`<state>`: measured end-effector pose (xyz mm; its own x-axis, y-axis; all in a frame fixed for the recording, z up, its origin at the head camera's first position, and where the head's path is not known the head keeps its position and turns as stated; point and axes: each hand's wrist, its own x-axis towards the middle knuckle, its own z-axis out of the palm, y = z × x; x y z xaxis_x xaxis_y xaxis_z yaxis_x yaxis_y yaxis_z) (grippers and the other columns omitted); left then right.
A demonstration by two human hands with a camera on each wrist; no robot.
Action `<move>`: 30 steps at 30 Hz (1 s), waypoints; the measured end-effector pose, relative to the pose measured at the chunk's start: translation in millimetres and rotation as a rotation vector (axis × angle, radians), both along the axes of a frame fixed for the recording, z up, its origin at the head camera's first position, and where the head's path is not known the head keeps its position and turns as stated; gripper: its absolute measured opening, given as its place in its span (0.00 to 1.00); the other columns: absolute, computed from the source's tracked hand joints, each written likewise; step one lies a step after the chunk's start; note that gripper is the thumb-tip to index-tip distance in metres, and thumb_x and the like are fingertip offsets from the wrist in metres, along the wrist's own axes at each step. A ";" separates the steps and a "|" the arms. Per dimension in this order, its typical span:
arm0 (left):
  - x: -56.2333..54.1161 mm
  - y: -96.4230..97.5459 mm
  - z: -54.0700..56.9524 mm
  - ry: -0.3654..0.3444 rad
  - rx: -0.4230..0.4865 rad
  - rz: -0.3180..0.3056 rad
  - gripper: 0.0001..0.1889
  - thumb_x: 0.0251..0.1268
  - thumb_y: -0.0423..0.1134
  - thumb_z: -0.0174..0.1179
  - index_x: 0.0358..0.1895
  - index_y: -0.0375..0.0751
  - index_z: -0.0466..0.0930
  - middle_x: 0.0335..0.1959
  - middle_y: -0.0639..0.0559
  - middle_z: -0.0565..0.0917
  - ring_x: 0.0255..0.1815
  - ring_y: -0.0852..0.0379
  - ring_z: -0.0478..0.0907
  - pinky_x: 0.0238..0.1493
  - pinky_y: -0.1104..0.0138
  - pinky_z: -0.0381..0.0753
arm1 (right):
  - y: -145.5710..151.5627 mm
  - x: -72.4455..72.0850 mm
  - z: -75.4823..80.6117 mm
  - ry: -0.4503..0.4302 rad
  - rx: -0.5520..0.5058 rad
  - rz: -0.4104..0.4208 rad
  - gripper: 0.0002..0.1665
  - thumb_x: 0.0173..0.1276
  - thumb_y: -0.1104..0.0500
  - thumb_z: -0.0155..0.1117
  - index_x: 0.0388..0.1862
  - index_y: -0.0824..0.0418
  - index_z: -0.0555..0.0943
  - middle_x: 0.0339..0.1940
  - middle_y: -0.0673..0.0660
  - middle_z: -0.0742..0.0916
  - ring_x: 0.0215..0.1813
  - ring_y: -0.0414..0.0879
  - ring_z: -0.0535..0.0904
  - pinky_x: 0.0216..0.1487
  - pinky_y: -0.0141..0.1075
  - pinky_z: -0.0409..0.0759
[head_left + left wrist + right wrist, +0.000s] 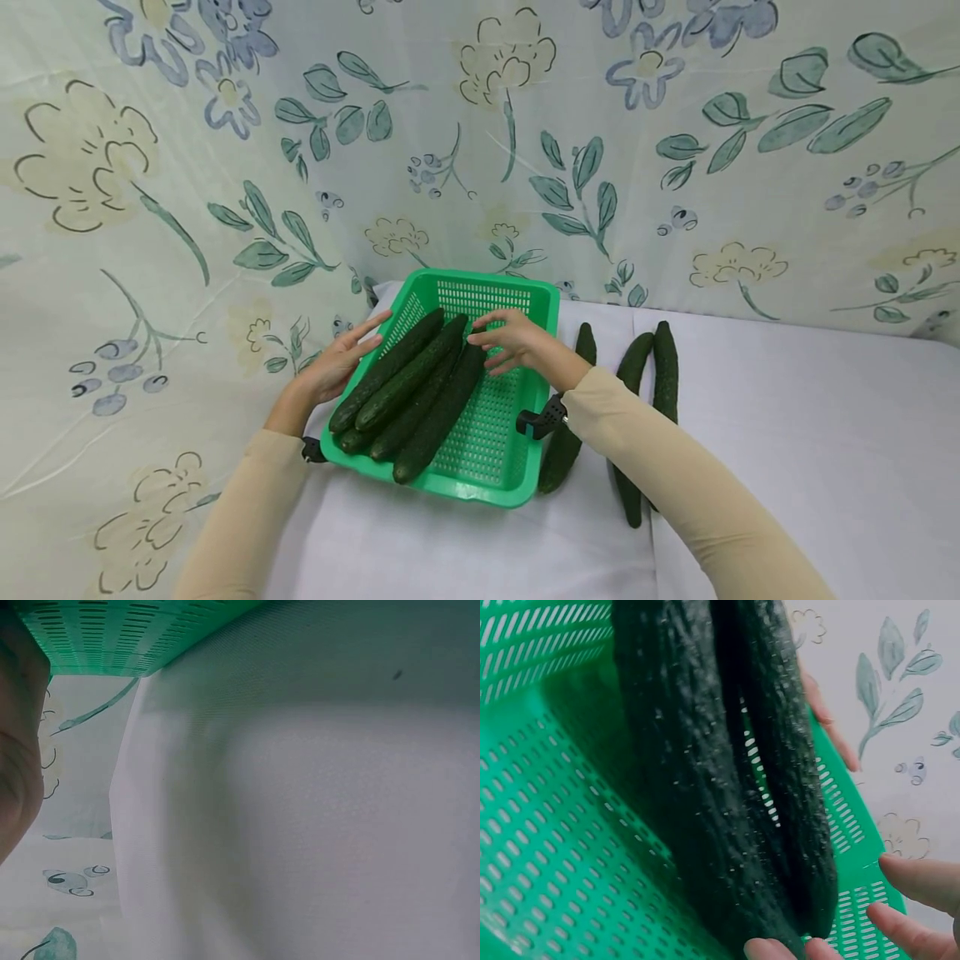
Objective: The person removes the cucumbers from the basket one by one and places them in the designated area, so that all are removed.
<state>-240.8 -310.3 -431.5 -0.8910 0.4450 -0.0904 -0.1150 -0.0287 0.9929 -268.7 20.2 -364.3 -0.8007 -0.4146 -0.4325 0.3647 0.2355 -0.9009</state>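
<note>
The fingers of the right hand (525,342) are spread apart and loosely bent, with nothing clasped between them. They are held over the green basket (517,497), right by the far tip of the rightmost cucumber (442,408) inside it; whether that tip is lightly touched cannot be told. The fingers of the left hand (333,371) are stretched out and parted along the basket's left rim, and no cucumber is grasped by them.

The rightmost cucumber is laid lengthwise in the basket, its far tip beside the right fingers and its near end pointed toward the front rim. To its left, other cucumbers (390,367) are heaped close together along the left half, with one end seen beneath the upper ones. The basket's mesh floor is left bare on the right.

The basket is set on a table (750,433) covered in white cloth. Outside its right wall, three cucumbers (636,367) are laid lengthwise, partly hidden by the right arm. Behind, the table is backed by a flowered curtain (442,233).
</note>
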 end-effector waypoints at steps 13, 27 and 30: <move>0.8 0.7 2.5 0.004 -0.007 0.005 0.28 0.84 0.46 0.41 0.81 0.62 0.49 0.76 0.41 0.59 0.59 0.54 0.79 0.52 0.59 0.82 | -14.7 4.3 -11.3 -0.038 0.068 0.022 0.29 0.73 0.63 0.65 0.71 0.62 0.71 0.64 0.75 0.70 0.59 0.76 0.74 0.50 0.60 0.81; -0.3 0.8 0.7 0.071 -0.133 0.034 0.30 0.83 0.49 0.44 0.81 0.60 0.49 0.82 0.55 0.34 0.80 0.47 0.29 0.75 0.41 0.37 | -24.9 8.6 -29.4 -0.157 0.047 -0.043 0.34 0.71 0.65 0.66 0.74 0.58 0.68 0.73 0.79 0.60 0.57 0.78 0.75 0.47 0.58 0.82; 0.1 1.5 0.7 0.078 -0.141 0.046 0.30 0.82 0.49 0.45 0.81 0.59 0.50 0.82 0.55 0.34 0.80 0.48 0.24 0.74 0.40 0.33 | -25.1 8.2 -31.1 -0.181 0.028 -0.051 0.35 0.71 0.65 0.66 0.74 0.57 0.67 0.73 0.79 0.60 0.56 0.77 0.76 0.47 0.58 0.82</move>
